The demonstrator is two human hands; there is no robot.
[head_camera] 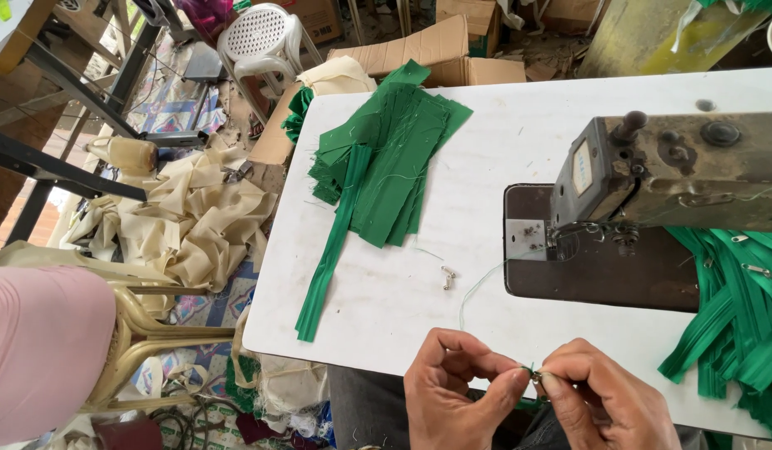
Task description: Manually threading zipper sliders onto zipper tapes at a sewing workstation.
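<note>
Seen from the head camera, the left hand (457, 387) and right hand (603, 400) meet at the near edge of the white counter (503, 158), fingertips pinched together on a small green zipper piece (532, 371). A pile of green fabric strips (382, 162) lies further back, beside a worn sewing machine (678, 171).

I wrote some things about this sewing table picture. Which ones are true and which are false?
1. Both hands pinch a tiny green piece together. True: the left hand and right hand meet on it.
2. The stack of fabric strips is red. False: it is green.
3. A small metal zipper slider lies loose on the white table. True.
4. The sewing machine is to the left of the hands. False: it stands on the right.
</note>
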